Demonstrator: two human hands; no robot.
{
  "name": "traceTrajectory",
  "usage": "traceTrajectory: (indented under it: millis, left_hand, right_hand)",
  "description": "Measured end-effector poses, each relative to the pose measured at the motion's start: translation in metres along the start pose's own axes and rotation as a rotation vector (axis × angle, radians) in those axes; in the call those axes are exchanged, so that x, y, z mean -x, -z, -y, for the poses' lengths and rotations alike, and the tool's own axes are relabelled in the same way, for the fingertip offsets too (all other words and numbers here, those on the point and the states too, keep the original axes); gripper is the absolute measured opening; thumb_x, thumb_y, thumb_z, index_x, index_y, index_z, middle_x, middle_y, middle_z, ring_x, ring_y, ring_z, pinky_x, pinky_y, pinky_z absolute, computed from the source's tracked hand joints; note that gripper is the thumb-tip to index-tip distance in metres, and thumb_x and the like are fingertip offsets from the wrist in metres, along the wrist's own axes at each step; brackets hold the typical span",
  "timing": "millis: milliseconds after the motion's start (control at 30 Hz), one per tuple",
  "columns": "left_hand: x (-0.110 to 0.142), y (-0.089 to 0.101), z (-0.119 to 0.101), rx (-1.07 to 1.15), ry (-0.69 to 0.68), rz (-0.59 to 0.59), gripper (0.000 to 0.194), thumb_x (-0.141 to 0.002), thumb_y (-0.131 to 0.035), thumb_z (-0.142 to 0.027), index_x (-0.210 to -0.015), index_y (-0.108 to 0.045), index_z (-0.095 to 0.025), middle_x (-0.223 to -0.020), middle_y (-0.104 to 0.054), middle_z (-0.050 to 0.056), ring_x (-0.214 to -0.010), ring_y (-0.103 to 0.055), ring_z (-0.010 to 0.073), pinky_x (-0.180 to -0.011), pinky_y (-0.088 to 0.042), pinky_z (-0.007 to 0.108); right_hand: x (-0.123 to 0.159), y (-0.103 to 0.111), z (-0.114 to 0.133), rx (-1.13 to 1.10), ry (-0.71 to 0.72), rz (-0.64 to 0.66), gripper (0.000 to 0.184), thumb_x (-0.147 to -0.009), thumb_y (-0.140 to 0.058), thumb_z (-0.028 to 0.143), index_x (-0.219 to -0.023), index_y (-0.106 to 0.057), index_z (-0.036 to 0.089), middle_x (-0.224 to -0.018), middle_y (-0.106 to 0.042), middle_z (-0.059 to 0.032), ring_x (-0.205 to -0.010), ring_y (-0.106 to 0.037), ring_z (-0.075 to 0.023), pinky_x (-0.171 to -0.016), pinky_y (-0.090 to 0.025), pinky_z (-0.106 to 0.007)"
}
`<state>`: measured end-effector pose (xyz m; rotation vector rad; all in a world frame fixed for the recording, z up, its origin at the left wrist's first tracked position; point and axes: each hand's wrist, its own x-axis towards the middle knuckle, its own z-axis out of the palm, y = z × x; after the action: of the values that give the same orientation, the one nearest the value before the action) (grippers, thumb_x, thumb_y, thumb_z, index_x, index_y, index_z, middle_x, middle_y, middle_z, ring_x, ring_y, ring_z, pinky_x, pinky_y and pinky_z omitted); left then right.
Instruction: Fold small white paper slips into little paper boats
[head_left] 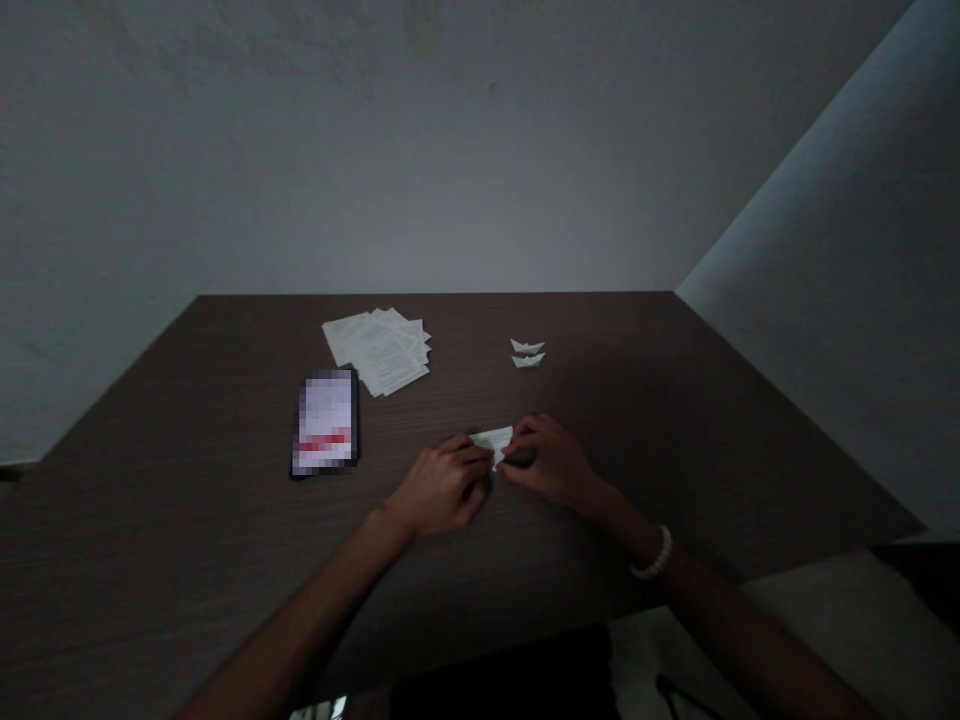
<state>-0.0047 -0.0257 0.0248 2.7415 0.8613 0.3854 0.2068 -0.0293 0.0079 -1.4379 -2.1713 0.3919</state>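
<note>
Paper piece point(493, 438) located on the near side of two paper boats point(528, 361), mid-worktop point(225, 560). Left hand point(446, 485): fingers hold its left end. Right hand point(553, 460): fingers pinch its right end. Printed sheets point(382, 352) lie fanned beyond.

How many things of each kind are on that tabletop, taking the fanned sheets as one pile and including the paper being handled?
Paper boats: 2
Pile of printed sheets: 1
Device with lit screen: 1
Paper piece between left hand and right hand: 1
Total: 5
</note>
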Motion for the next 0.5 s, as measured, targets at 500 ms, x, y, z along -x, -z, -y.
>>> traceTrajectory:
  millis: [500]
  left_hand:
    - [0.0006, 0.0016, -0.0030, -0.061, -0.028, 0.029, 0.027, -0.085, -0.051, -0.023, -0.107, -0.065, -0.019, -0.107, -0.064, 0.008, -0.101, -0.056, 0.0248, -0.086, -0.050, 0.039]
  right_hand:
    - [-0.0026, -0.0030, -0.0030, -0.041, -0.019, -0.024, 0.004, -0.074, -0.074, 0.021, -0.074, -0.072, 0.024, -0.086, -0.065, -0.0015, -0.084, -0.056, -0.0175, -0.074, -0.045, -0.030]
